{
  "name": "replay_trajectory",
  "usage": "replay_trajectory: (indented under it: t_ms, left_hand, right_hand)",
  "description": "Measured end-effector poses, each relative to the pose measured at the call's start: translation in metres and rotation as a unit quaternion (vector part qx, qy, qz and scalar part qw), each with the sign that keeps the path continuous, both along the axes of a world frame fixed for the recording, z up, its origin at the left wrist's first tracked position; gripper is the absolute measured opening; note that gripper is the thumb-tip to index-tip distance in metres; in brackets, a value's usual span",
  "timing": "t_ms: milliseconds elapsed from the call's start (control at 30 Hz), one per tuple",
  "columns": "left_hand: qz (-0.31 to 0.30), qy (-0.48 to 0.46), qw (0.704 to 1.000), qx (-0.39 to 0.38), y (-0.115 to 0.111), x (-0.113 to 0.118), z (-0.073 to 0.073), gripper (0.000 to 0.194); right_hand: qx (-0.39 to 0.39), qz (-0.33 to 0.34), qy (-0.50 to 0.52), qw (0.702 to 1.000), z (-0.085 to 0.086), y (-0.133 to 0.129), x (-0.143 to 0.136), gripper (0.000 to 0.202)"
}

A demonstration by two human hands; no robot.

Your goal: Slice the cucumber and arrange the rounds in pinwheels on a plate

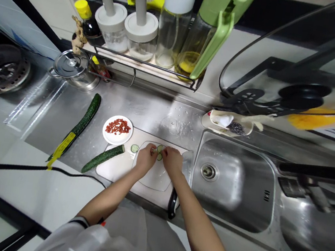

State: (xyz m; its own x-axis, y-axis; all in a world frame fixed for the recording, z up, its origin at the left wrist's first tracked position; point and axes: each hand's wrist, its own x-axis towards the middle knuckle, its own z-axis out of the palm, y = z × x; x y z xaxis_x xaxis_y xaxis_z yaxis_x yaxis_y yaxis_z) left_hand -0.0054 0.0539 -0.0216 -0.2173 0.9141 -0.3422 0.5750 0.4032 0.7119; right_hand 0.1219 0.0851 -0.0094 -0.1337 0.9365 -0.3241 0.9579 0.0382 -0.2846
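Note:
Both hands are over a pale plate (154, 182) on the white cutting board (117, 168). My left hand (146, 159) has its fingers pinched at a cucumber slice. My right hand (172, 160) pinches beside it, at the edge of the thin green-rimmed cucumber slices (160, 149) between the hands. Another slice (134, 148) lies just left of my left hand. A cut cucumber (102, 159) rests partly on the board, its pale cut end toward my hands. Beneath my right forearm a knife (172, 204) shows its black handle; its blade is partly hidden.
A white dish (116, 139) of chopped red pieces sits behind the board. A whole cucumber (85, 119) with yellow tape lies left, near a lidded pot (76, 72). The sink (232, 194) is at right. Seasoning jars (141, 33) and bottles stand on a rack (151, 66).

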Motion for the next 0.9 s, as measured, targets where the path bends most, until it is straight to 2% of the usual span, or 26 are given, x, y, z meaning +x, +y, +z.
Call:
replay_trajectory:
  t_ms: [433, 667, 900]
  left_hand:
    - [-0.012, 0.022, 1.0, -0.014, -0.002, -0.001, 0.002, 0.019]
    - [-0.042, 0.046, 0.998, 0.009, -0.004, 0.001, -0.002, 0.02]
    - [-0.048, 0.099, 0.993, 0.039, -0.011, 0.004, -0.002, 0.023]
  right_hand:
    - [-0.004, 0.01, 0.005, 1.0, 0.001, -0.001, 0.0, 0.021]
    - [0.034, 0.027, -0.006, 0.999, -0.006, -0.007, 0.001, 0.018]
    - [0.113, 0.032, -0.004, 0.993, -0.015, -0.017, 0.002, 0.019]
